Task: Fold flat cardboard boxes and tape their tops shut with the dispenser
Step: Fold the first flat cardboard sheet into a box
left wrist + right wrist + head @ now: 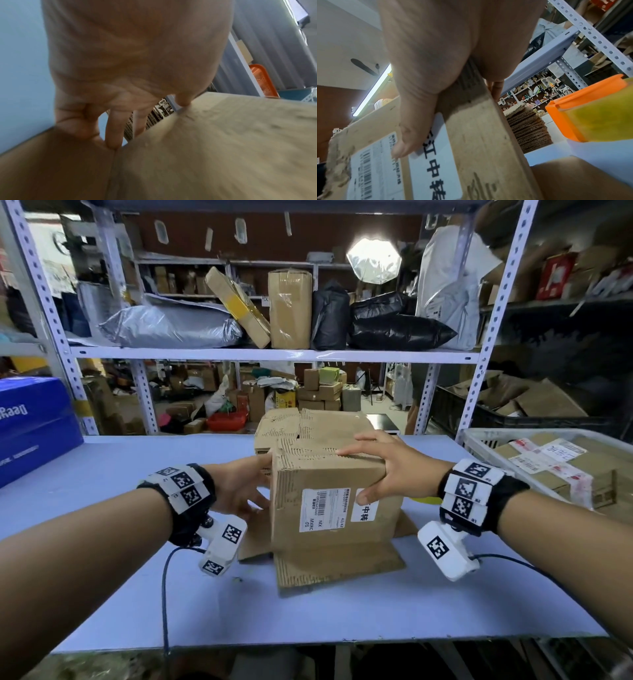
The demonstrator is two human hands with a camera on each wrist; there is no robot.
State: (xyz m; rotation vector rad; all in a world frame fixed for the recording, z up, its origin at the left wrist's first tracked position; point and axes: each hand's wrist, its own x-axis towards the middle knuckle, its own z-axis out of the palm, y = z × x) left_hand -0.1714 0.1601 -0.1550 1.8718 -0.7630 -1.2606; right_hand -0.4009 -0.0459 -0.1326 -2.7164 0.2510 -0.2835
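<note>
The head view looks forward and down over the bench (137,594), shelving filling the upper frame. Each wrist view sits close under its palm, looking along the fingers. All three share the cardboard box (329,494) at centre frame.

Both forearms stretched forward, left hand (245,486) fingers extended and spread, right hand (394,470) arched, fingers flat, thumb (412,129) pressing below.
</note>
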